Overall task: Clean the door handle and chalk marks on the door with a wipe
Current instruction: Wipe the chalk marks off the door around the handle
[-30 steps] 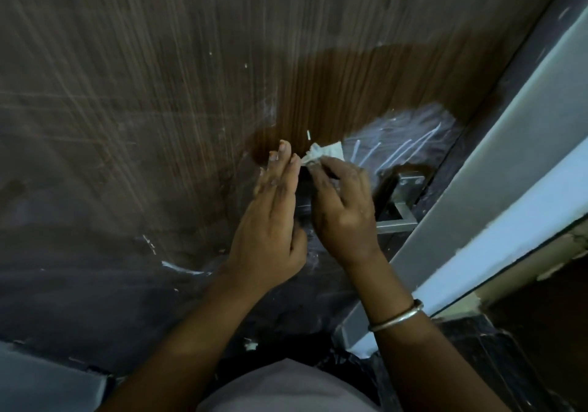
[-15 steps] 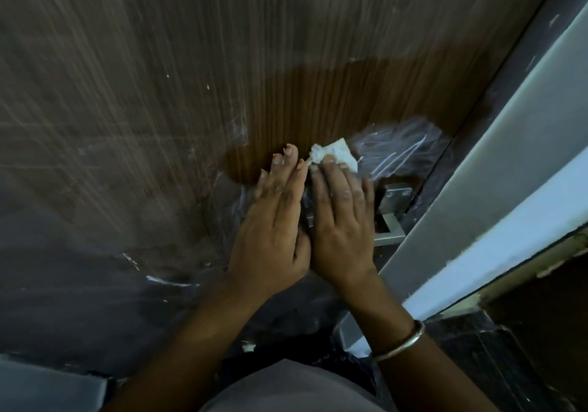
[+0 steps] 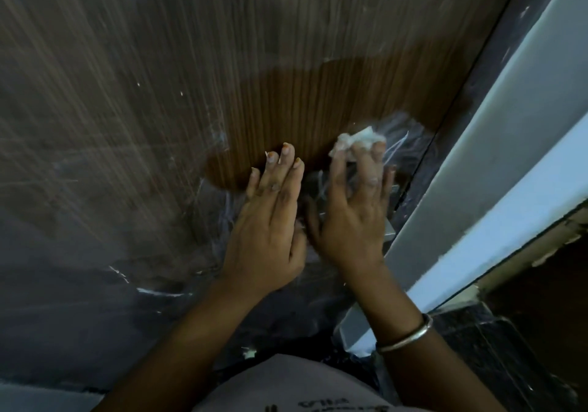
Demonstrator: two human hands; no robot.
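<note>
We're mid-wipe on the chalk marks (image 3: 402, 144) near the latch edge of the door (image 3: 222, 61). Our right hand (image 3: 351, 217) presses the crumpled white wipe (image 3: 356, 141) flat against the wood under its fingertips (image 3: 378, 150), just above where the door handle (image 3: 389, 230) sits — the handle is mostly hidden behind that hand, only a sliver of metal shows at its right. Our left hand (image 3: 270, 227) lies open and flat on the door, holding nothing, fingers spread, bracing. A darker clean patch (image 3: 318, 109) sits above both hands; white streaks remain right of the wipe and fainter smears run lower left (image 3: 149, 290). To do this well: keep the wipe bunched under three fingers with firm even pressure, work short overlapping strokes from the clean patch outward into the chalk so we don't drag dust back. Refold to a fresh face once it greys — likely soon. Handle looks not yet done; can't confirm.
</note>
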